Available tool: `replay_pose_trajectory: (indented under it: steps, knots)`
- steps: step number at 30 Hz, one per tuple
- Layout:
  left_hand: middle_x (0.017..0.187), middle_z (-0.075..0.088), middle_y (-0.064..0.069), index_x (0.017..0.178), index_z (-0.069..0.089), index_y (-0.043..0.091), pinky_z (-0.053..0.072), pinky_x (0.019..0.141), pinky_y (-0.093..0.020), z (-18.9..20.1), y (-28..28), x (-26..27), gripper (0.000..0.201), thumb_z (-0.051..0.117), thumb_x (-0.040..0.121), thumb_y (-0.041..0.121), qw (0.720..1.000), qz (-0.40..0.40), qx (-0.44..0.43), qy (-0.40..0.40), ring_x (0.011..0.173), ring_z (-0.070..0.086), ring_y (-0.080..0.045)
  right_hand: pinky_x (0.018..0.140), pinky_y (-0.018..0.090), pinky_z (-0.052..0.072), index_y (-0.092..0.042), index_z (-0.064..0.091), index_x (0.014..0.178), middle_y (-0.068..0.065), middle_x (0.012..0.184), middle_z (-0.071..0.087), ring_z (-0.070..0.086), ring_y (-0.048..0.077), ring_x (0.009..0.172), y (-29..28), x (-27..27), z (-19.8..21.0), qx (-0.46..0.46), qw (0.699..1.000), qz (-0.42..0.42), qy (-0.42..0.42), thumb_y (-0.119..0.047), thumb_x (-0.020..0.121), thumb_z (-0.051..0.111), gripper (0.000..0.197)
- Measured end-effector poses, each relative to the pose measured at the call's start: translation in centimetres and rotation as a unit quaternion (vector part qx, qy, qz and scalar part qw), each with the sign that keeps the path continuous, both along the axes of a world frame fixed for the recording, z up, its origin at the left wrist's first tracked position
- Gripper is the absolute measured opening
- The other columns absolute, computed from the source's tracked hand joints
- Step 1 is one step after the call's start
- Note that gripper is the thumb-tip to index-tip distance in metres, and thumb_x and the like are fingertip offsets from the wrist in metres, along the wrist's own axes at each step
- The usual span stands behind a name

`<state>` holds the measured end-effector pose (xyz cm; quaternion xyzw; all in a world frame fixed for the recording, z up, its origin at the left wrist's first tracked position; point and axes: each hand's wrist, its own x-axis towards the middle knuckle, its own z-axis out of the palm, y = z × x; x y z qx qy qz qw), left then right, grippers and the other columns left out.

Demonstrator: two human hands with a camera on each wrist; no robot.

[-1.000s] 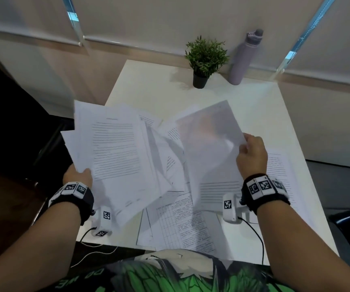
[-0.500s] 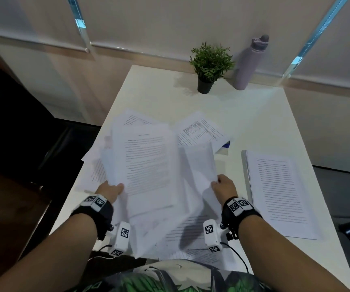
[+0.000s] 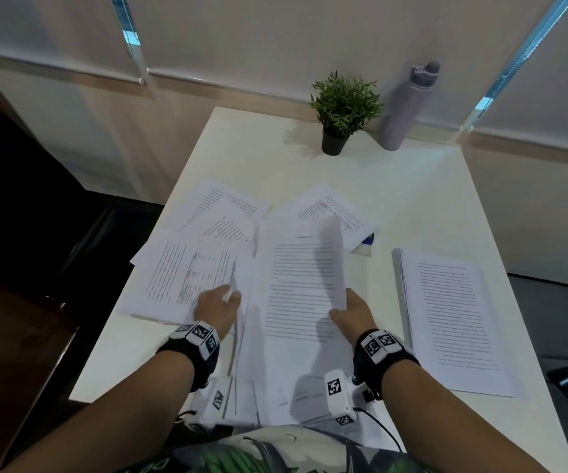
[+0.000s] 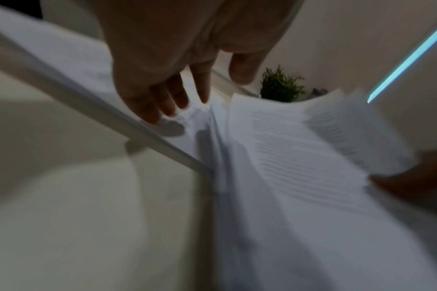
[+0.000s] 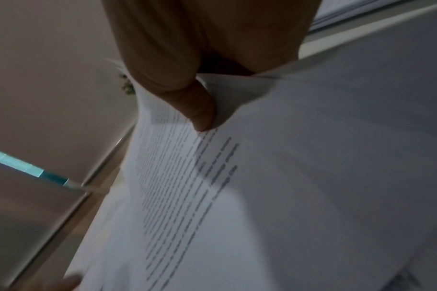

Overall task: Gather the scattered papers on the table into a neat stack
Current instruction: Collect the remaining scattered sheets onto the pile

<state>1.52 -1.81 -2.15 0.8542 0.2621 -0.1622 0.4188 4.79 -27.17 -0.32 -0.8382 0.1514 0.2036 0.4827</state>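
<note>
Pinching papers [image 5: 237, 177], thumb [image 5: 197, 110] wrist-view only.

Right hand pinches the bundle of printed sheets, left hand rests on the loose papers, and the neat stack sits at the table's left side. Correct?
Not quite. The head view shows the neat stack at the table's right side. The rest holds: the right hand pinches the bundle of printed sheets, and the left hand rests on the loose papers.

Looks like an office: white table [image 3: 412, 199] strewn with printed papers [image 3: 446, 312], potted plant [image 3: 342, 107], bottle [image 3: 405, 107], roller blinds [image 3: 310, 35].
</note>
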Motion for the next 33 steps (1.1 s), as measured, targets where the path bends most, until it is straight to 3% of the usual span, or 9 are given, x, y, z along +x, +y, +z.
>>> replay_pose_trajectory:
  steps: [5,9,12,14,16,19,26,29,33]
  knots:
    - [0.159,-0.011,0.003,0.147,0.016,0.036,0.015,0.115,-0.055,-1.2,2.7,-0.7,0.059,0.041,0.093,0.041,0.967,-0.133,0.182,0.117,0.146,-0.008,-0.032,0.086,0.050,0.054,-0.019,0.056,0.103,0.017,0.102,0.065,0.062,0.037,0.095,-3.3,1.5,1.8,0.026,0.996,-0.069,-0.043,0.004,0.082,0.051,0.031]
    - [0.160,-0.002,0.009,0.142,0.032,0.036,0.010,0.117,-0.050,-2.3,2.5,-2.1,0.054,0.049,0.091,0.028,0.943,-0.275,0.179,0.057,0.147,-0.004,-0.026,0.092,0.046,0.050,-0.023,0.056,0.111,0.010,0.105,0.065,0.061,0.031,0.095,-5.0,2.6,2.5,0.083,0.991,-0.097,-0.036,0.007,0.086,0.055,0.039]
    - [0.157,0.016,0.010,0.112,0.056,0.042,0.008,0.118,-0.039,-2.6,2.8,-2.7,0.040,0.052,0.088,0.010,0.929,-0.347,0.128,-0.012,0.148,0.005,-0.018,0.089,0.040,0.049,-0.015,0.056,0.123,0.008,0.105,0.065,0.060,0.029,0.096,-5.3,2.7,2.6,0.105,0.992,-0.069,0.001,0.010,0.087,0.052,0.044]
    - [0.154,0.028,0.007,0.103,0.058,0.044,0.013,0.117,-0.031,-2.2,3.0,-2.6,0.047,0.056,0.084,0.001,0.952,-0.279,0.102,-0.072,0.146,0.015,-0.017,0.081,0.035,0.051,-0.015,0.058,0.120,0.003,0.098,0.067,0.062,0.026,0.092,-4.6,2.6,2.4,0.107,0.993,-0.035,0.022,0.012,0.086,0.050,0.044]
    - [0.155,0.025,0.001,0.126,0.053,0.031,0.024,0.114,-0.036,-1.9,3.5,-2.1,0.052,0.064,0.080,0.009,0.973,-0.130,0.171,-0.087,0.143,0.021,-0.024,0.077,0.034,0.051,-0.014,0.059,0.115,0.002,0.095,0.068,0.063,0.027,0.091,-3.6,2.6,2.1,0.111,0.993,-0.009,0.035,0.015,0.084,0.049,0.044]
    - [0.153,0.019,-0.009,0.145,0.020,0.021,0.035,0.108,-0.048,-1.0,4.5,-1.0,0.092,0.075,0.072,0.033,0.979,0.041,0.194,0.056,0.137,0.025,-0.033,0.084,0.043,0.053,-0.013,0.062,0.108,0.010,0.099,0.070,0.064,0.033,0.095,-1.8,2.7,1.4,0.120,0.991,0.020,0.057,0.021,0.077,0.050,0.048]
    - [0.127,0.049,-0.015,0.125,0.048,0.012,0.045,0.095,-0.041,-0.9,4.1,0.2,0.046,0.061,0.083,0.021,0.986,0.015,0.154,0.058,0.111,0.050,-0.034,0.093,0.042,0.051,-0.007,0.058,0.121,0.012,0.114,0.064,0.062,0.031,0.104,1.1,1.8,-1.0,0.042,0.997,0.053,0.043,-0.012,0.091,0.054,0.031]
    - [0.123,0.054,-0.020,0.129,0.041,0.005,0.044,0.084,-0.033,-0.5,3.3,0.4,0.045,0.057,0.086,0.006,0.999,0.041,0.026,-0.017,0.095,0.054,-0.027,0.093,0.040,0.051,-0.011,0.054,0.121,0.013,0.119,0.061,0.061,0.031,0.105,1.8,1.1,-1.4,0.020,0.997,0.054,0.044,-0.012,0.088,0.055,0.033]
    - [0.124,0.056,-0.021,0.137,0.034,0.010,0.043,0.088,-0.032,0.3,2.5,0.2,0.062,0.065,0.085,0.020,0.997,0.063,-0.029,-0.020,0.104,0.056,-0.030,0.089,0.036,0.051,-0.015,0.043,0.125,0.010,0.114,0.061,0.060,0.029,0.102,1.8,0.8,-1.2,0.028,0.999,0.026,0.032,0.001,0.083,0.054,0.046]
